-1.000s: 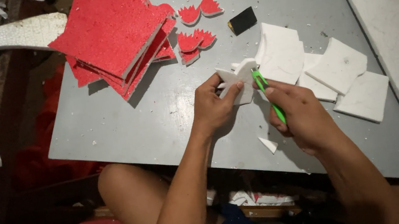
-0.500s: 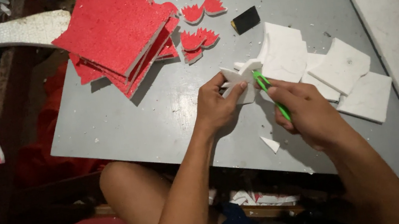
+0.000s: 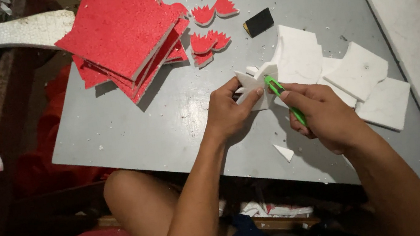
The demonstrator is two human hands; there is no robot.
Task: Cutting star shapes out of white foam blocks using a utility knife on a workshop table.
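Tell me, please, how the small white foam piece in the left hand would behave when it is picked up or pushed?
The white foam piece probably stays stiff: it keeps its pointed shape in the left hand. It looks light, pinched only by fingertips. It seems fragile: crumbs and a cut-off chip lie on the grey board, so points may snap near the green cutter.
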